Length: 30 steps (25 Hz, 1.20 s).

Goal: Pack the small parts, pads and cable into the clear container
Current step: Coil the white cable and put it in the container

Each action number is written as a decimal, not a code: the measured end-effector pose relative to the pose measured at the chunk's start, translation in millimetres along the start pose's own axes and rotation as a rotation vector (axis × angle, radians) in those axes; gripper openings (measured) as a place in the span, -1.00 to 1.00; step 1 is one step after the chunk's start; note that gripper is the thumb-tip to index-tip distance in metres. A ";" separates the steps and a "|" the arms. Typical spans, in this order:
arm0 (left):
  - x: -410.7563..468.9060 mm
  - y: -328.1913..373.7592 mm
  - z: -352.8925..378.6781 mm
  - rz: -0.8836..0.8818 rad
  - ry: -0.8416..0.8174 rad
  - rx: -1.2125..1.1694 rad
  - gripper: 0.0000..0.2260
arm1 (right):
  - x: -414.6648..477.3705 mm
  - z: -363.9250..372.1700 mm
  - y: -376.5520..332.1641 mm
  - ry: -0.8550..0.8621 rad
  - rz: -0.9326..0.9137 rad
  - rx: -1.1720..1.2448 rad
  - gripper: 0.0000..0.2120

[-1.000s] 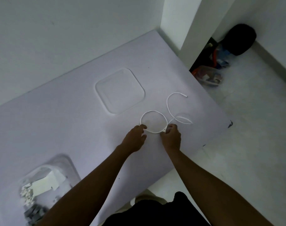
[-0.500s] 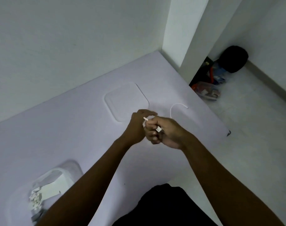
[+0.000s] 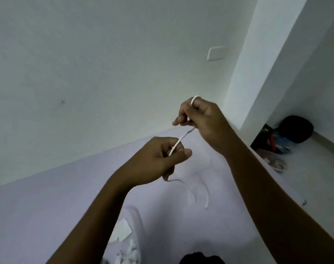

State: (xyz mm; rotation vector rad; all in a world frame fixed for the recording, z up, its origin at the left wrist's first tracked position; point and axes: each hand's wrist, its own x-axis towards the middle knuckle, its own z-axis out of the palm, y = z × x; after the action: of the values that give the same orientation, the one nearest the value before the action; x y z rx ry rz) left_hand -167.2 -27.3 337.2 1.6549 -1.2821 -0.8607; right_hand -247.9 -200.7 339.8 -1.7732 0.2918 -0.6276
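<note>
Both hands are raised above the pale table (image 3: pixel 48 197) with the white cable (image 3: pixel 178 142) stretched between them. My left hand (image 3: pixel 158 161) pinches one stretch of it between thumb and fingers. Higher up, my right hand (image 3: pixel 202 119) grips the cable, and a small loop shows above its fingers. The loose rest of the cable hangs blurred below the hands toward the table. The clear container (image 3: pixel 132 235) sits at the lower middle, partly behind my left forearm, with a white pad and small white parts inside.
A white wall rises behind the table, with a pillar at the right. On the floor to the right lie a black round object (image 3: pixel 296 128) and a heap of coloured items (image 3: pixel 274 149). The table's right edge runs beside my right forearm.
Both hands have lifted the cable off the table and moved apart, the right one higher. The camera has tilted up, so the flat clear lid is out of sight behind the hands.
</note>
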 end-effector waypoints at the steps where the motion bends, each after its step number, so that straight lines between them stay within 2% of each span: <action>1: -19.7 13.2 -18.5 0.033 0.040 -0.025 -0.70 | -0.1 17.8 -9.2 -0.051 -0.034 -0.146 -0.77; 3: -53.0 30.1 -51.9 0.109 0.135 -0.080 -0.71 | -2.5 53.5 -29.5 -0.190 -0.046 -0.290 -0.73; 5: -74.4 34.9 -78.9 0.179 0.258 -0.145 -0.72 | -6.0 79.0 -50.7 -0.311 0.037 -0.193 -0.59; 8: -100.8 30.7 -111.7 0.256 0.467 -0.186 -0.72 | -16.6 113.7 -91.3 -0.503 0.176 0.235 -0.50; 11: -120.7 26.5 -127.9 0.252 0.606 -0.151 -0.68 | -19.3 147.7 -132.0 -0.701 0.233 0.774 -0.58; 13: -129.3 21.3 -128.1 0.205 0.614 -0.087 -0.63 | -16.0 168.7 -154.1 -0.654 0.194 1.140 -0.67; 15: -140.0 18.1 -125.8 0.142 0.539 0.017 -0.61 | -10.7 186.2 -169.1 -0.495 0.110 1.356 -0.72; 16: -145.9 17.2 -123.9 0.117 0.497 0.103 -0.61 | -7.1 192.4 -171.1 -0.407 0.045 1.334 -0.73; 17: -152.1 17.4 -123.3 0.099 0.475 0.199 -0.61 | -1.7 195.6 -168.2 -0.304 -0.054 1.187 -0.73; 18: -160.0 18.0 -124.4 0.088 0.480 0.286 -0.61 | 3.3 198.3 -160.8 -0.187 -0.184 0.885 -0.74; 20: -174.4 21.4 -131.6 0.099 0.546 0.401 -0.61 | 9.2 201.1 -143.0 -0.055 -0.381 0.057 -0.71; 21: -181.4 23.7 -137.0 0.107 0.585 0.434 -0.61 | 9.5 202.1 -134.5 -0.106 -0.370 -0.242 -0.69; 22: -187.1 26.1 -143.5 0.111 0.615 0.453 -0.62 | 8.7 201.9 -127.5 -0.217 -0.289 -0.405 -0.65; 23: -191.5 28.4 -150.4 0.112 0.639 0.453 -0.64 | 6.1 201.1 -122.4 -0.350 -0.169 -0.448 -0.62; 24: -193.9 29.2 -157.6 0.117 0.664 0.431 -0.66 | 1.5 200.4 -121.3 -0.491 -0.028 -0.361 -0.59; 25: -194.3 29.4 -163.4 0.134 0.692 0.389 -0.66 | -3.9 200.4 -123.5 -0.624 0.114 -0.159 -0.58; 27: -187.0 24.6 -170.5 0.183 0.744 0.272 -0.60 | -15.0 201.7 -135.9 -0.811 0.317 0.361 -0.57; 29: -177.8 15.1 -166.8 0.169 0.754 0.184 -0.54 | -24.7 207.9 -157.1 -0.882 0.341 0.782 -0.61; 30: -173.9 9.8 -160.9 0.148 0.738 0.153 -0.53 | -26.4 212.1 -166.8 -0.843 0.292 0.961 -0.65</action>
State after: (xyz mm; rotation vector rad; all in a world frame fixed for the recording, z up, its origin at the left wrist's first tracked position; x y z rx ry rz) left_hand -68.9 174.1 414.2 1.7299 -0.9354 -0.0287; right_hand -172.9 34.3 452.2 -0.8955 -0.3027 0.2238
